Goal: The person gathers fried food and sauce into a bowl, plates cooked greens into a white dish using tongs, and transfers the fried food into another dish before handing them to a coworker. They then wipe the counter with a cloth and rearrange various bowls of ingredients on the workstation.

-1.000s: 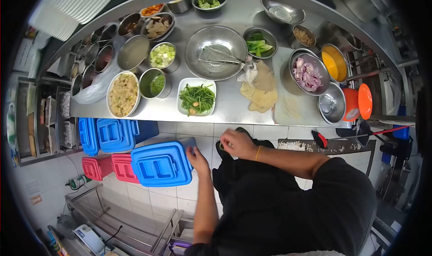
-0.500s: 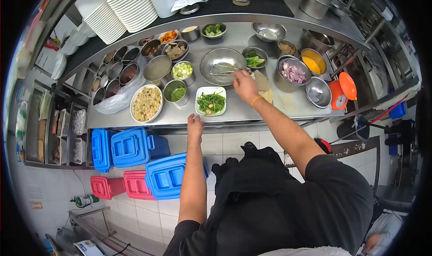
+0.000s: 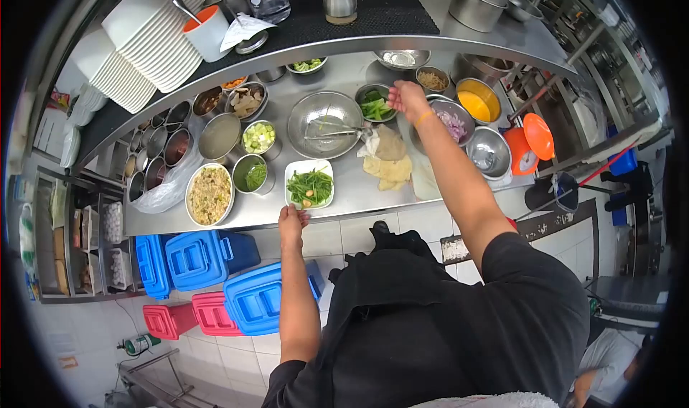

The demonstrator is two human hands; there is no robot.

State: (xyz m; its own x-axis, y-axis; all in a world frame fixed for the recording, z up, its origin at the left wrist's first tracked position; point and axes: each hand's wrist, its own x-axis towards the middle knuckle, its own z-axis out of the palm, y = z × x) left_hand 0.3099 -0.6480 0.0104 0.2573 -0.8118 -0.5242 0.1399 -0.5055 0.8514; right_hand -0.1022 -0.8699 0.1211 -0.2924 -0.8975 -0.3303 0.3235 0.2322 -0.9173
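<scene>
My left hand point(image 3: 293, 226) is at the near edge of a white square plate point(image 3: 290, 168), fingers loosely apart. On the plate lie cooked green stems point(image 3: 310, 188) with a few pale pieces. My right hand point(image 3: 410, 101) reaches over the counter beside a steel bowl of cut green leaves point(image 3: 375, 105), its fingers loosely bent and nothing visible in them. Below that wrist stands a pot of chopped purple onion point(image 3: 453, 124), partly covered by my arm. Metal tongs point(image 3: 337, 134) rest across a perforated steel bowl point(image 3: 300, 124), near crumpled tan cloths point(image 3: 387, 167).
A bowl of fried rice point(image 3: 209, 195), a pot of chopped greens point(image 3: 252, 174) and a pot of pale green cubes point(image 3: 259, 137) stand left. An orange scale point(image 3: 522, 151) is at right. Stacked white bowls point(image 3: 154, 38) sit on the shelf. Blue lidded bins point(image 3: 204, 261) are below.
My right hand has let go of the tongs and moved right and away from me, toward the bowl of green leaves. My left hand has come up to the plate's edge. The view has shifted.
</scene>
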